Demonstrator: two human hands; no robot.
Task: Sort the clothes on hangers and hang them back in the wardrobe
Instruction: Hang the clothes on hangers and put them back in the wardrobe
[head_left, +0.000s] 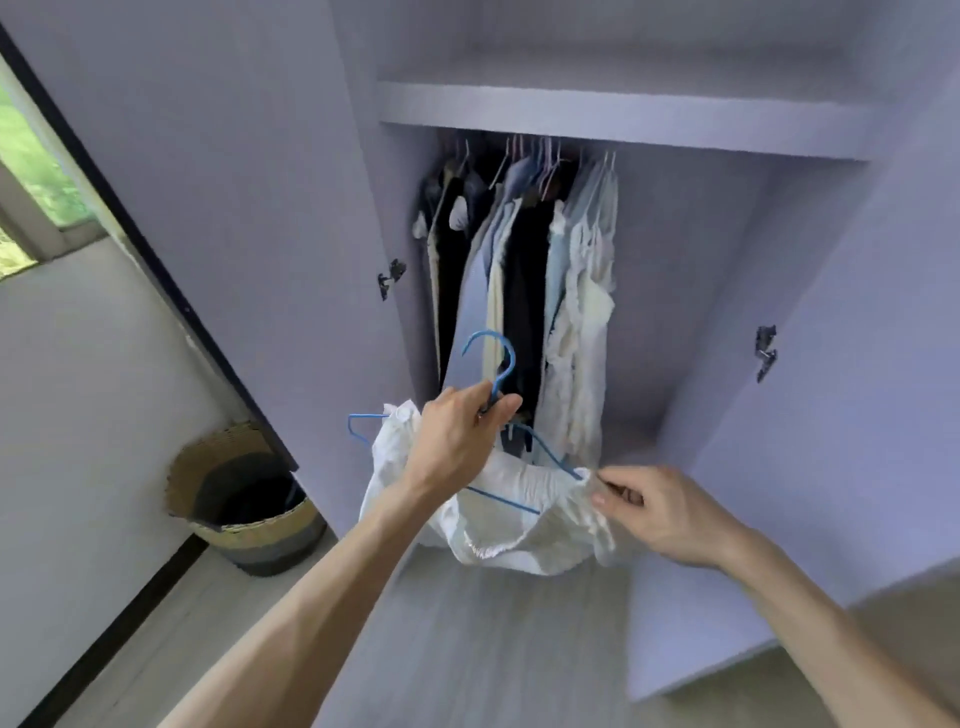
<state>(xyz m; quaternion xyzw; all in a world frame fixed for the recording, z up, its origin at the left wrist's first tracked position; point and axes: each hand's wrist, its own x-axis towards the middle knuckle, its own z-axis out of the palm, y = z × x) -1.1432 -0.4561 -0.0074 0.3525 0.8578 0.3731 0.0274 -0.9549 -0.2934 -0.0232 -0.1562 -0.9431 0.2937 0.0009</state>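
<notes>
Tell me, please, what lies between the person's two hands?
In the head view, the white garment, hung on the blue hanger, spans from the left hand to the right hand.

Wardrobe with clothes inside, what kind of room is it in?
Probably a bedroom. The open wardrobe holds hanging clothes, a woven basket stands on the floor beside it, and the left hand holds a blue hanger while the right hand pinches a white garment.

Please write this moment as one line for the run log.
left hand: grips blue hanger neck | right hand: pinches white garment | wardrobe: open | status: garment not yet hung
</notes>
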